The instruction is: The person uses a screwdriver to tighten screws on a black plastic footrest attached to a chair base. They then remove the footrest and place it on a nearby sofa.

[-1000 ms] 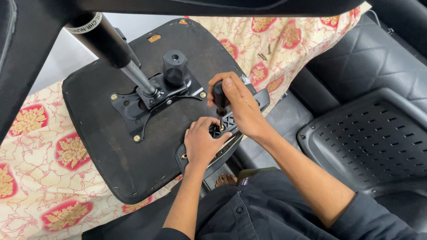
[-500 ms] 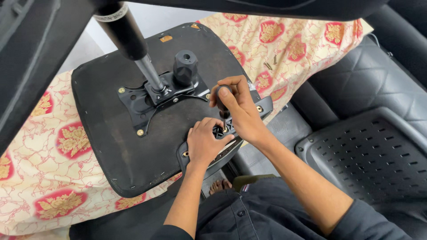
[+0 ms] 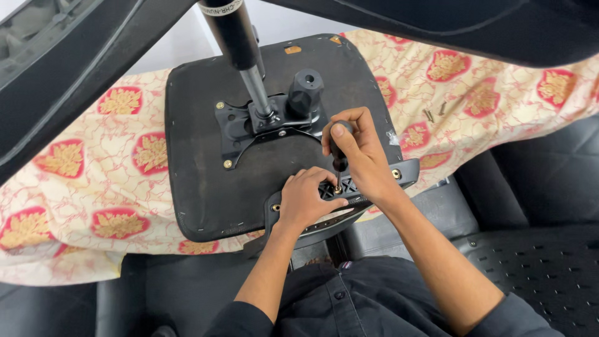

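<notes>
At the near edge of the upturned seat base (image 3: 206,187), right hand (image 3: 365,156) grips a screwdriver (image 3: 339,161); left hand (image 3: 306,200), fingers curled, steadies the bracket (image 3: 405,171); a tilted tip may slip

The screwdriver (image 3: 339,163) is mostly wrapped inside the right hand (image 3: 359,156); only a short stretch of dark shaft is seen below the fingers, and its tip is too small to be made out where it meets the seat underside (image 3: 206,181). The bracket (image 3: 349,187) at the seat's near edge is largely covered by the left hand (image 3: 307,198), so its middle is hidden. The gas cylinder (image 3: 240,47) rising from the seat's centre plate is cut off by the top edge. Right of the seat, small screws (image 3: 435,112) on the patterned cloth (image 3: 81,162) are too tiny to be counted surely.
</notes>
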